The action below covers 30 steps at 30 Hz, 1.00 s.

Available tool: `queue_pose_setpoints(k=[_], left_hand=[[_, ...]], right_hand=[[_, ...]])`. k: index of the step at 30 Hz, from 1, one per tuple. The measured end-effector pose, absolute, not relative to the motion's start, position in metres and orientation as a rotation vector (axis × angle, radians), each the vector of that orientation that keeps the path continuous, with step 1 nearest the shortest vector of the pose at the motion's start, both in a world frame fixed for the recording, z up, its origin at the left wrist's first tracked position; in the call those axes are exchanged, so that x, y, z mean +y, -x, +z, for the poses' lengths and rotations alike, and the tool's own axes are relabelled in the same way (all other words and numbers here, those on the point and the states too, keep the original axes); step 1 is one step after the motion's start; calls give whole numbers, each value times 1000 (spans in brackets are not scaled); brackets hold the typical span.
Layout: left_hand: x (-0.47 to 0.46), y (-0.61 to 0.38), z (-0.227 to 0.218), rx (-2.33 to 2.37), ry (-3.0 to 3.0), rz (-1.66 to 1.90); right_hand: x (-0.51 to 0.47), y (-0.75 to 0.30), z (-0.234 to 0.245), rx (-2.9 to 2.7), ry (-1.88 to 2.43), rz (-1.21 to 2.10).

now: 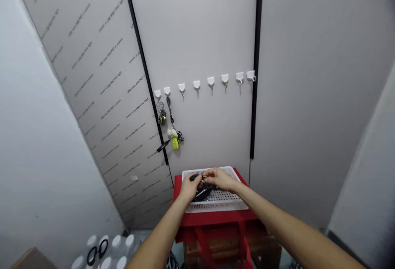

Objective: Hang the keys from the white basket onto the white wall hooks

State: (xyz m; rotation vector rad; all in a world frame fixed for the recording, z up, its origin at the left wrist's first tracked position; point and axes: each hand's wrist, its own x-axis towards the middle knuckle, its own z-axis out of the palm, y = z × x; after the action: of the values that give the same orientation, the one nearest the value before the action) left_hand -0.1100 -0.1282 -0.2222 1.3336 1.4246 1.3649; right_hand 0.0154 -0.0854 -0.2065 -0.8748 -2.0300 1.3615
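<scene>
Over the white plastic basket [216, 209], my left hand [189, 187] pinches a black keychain [194, 177] between thumb and fingers. My right hand [219, 178] meets it from the other side, its fingertips closed on a small part of the same keychain. Fine details there are hidden by the fingers. Below the hands, more dark objects [203, 194] lie in the basket, one long and black. On the wall ahead, a row of white adhesive hooks [196, 84] runs across. A bronze-coloured keychain [161, 117] hangs at the far left, beside a yellow-green keychain [175, 142] on a black strap.
The basket rests on a red cloth bag [216, 219] over a brown wooden support [265, 248]. At the lower left stand several white-capped bottles [117, 242] with black-handled scissors [97, 251] on them, near a cardboard box [32, 259]. Black strips [255, 96] edge the wall panel.
</scene>
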Motion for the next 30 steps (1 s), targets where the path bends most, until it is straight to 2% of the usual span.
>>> queue_pose_setpoints(k=[10,19,24,30], left_hand=[[-108,112,-143,1258,-1158,1672],[-97,116,-104,1125,-1377,1647],[-73,130,-73,1245,-1438,1729],[-48,138,-52,1374,-1565,1747]], right_hand=[[-85,10,-152,-1763,801,1250],[-56,40,-59,-1723,697,970],[-35,61,-22,-1688,704,865],[-10,70,-1,-1665,803,733]])
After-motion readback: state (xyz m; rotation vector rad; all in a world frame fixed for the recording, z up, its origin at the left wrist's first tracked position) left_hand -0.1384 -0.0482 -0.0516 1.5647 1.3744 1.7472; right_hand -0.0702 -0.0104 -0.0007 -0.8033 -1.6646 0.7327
